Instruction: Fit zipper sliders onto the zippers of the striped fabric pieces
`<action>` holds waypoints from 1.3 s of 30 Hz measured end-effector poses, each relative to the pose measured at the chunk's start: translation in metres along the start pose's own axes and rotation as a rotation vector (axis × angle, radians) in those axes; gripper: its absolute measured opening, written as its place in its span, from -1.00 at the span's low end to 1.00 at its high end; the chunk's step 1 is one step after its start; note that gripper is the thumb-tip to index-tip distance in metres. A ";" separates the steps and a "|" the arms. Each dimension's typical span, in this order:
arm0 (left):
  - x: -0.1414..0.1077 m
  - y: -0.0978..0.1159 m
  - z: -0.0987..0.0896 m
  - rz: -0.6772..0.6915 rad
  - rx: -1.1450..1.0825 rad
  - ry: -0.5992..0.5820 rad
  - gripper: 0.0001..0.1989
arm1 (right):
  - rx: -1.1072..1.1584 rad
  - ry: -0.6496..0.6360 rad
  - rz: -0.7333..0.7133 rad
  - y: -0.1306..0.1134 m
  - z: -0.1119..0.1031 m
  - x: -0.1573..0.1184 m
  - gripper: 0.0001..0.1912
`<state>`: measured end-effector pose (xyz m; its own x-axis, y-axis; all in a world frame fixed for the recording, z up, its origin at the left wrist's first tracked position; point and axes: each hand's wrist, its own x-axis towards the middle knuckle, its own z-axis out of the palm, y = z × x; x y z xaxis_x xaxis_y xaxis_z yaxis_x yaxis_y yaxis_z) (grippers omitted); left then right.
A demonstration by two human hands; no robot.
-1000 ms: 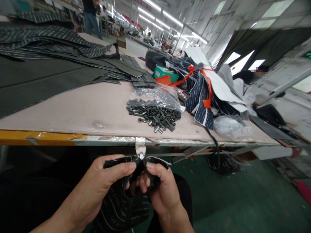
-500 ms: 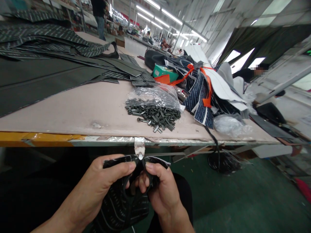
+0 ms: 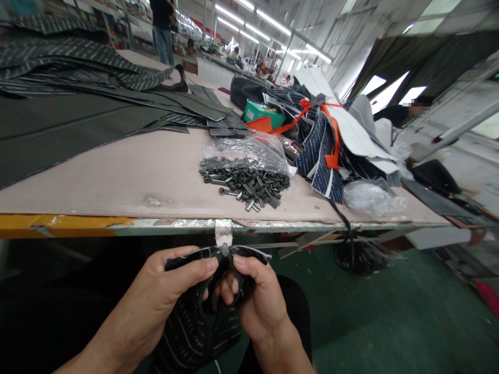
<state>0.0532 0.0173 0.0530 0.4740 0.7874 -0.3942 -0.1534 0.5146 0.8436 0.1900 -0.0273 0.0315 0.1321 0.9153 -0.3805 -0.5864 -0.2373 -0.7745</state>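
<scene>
My left hand [image 3: 167, 283] pinches one edge of a dark fabric piece [image 3: 183, 332] printed with pale lines of lettering. Its thumb lies on top and the fingers curl beneath. The other edge is pinched by my right hand [image 3: 263, 298], its thumb pressed down close to the middle. Between the thumbs the two edges spread in a V towards a small dark metal piece [image 3: 225, 251]. That piece sits at the tip of a pale, worn bracket [image 3: 223, 232] fixed to the table's front edge. The rest of the fabric hangs down over my lap.
A heap of dark metal zipper pulls [image 3: 253, 184] lies on the table [image 3: 117, 171], partly under a clear plastic bag [image 3: 249, 148]. Dark sheets [image 3: 78, 119] are stacked left. Behind stand a green box [image 3: 263, 114] and navy printed pieces [image 3: 322, 156] tied with orange strips.
The bright tip on the bracket now appears as a darker metal piece between the fabric edges. Both hands keep their pinch in nearly the same place. The view has shifted slightly.
</scene>
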 end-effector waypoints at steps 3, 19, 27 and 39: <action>-0.001 -0.002 0.001 -0.010 0.021 0.062 -0.71 | 0.004 0.013 -0.011 -0.001 0.002 0.000 -0.62; 0.001 -0.002 0.005 0.046 -0.038 -0.002 -0.80 | 0.063 -0.047 -0.058 0.000 0.005 0.001 -0.61; 0.003 -0.010 -0.008 -0.047 -0.048 0.063 -0.77 | -0.059 -0.086 -0.215 0.007 -0.015 -0.005 -0.77; -0.026 -0.045 -0.015 -0.099 0.060 0.133 -0.63 | -0.364 0.047 -0.319 0.008 -0.032 -0.025 -0.71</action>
<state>0.0354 -0.0214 0.0195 0.3644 0.7741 -0.5177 -0.0583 0.5738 0.8169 0.2075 -0.0625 0.0190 0.3004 0.9473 -0.1112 -0.1944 -0.0533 -0.9795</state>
